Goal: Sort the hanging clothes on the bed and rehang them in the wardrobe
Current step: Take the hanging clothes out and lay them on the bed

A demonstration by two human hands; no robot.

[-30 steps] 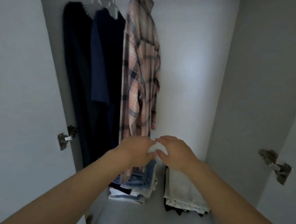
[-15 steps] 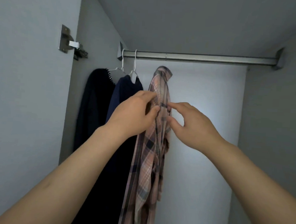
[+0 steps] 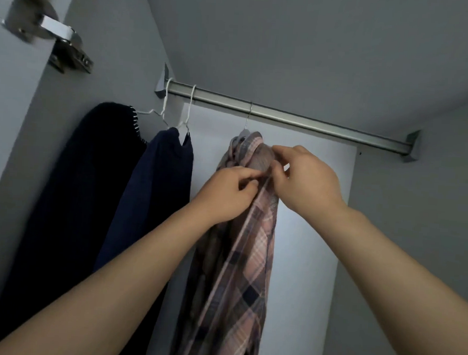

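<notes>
As both arms reach up, left hand (image 3: 228, 194) and right hand (image 3: 306, 181) pinch plaid shirt (image 3: 250, 259).

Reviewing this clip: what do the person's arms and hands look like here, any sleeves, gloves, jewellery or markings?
Both forearms are bare right to the frame edge, with no sleeve in view. The left hand and right hand wear no gloves. No watch, bracelet or ring shows on the visible sides, and no markings can be made out in this dim light.

No text, label or number seems readable anywhere here.

Pink plaid shirt (image 3: 253, 249) on rail (image 3: 311, 121), beside navy top (image 3: 150, 200) and seemingly black garment (image 3: 86, 183).
</notes>
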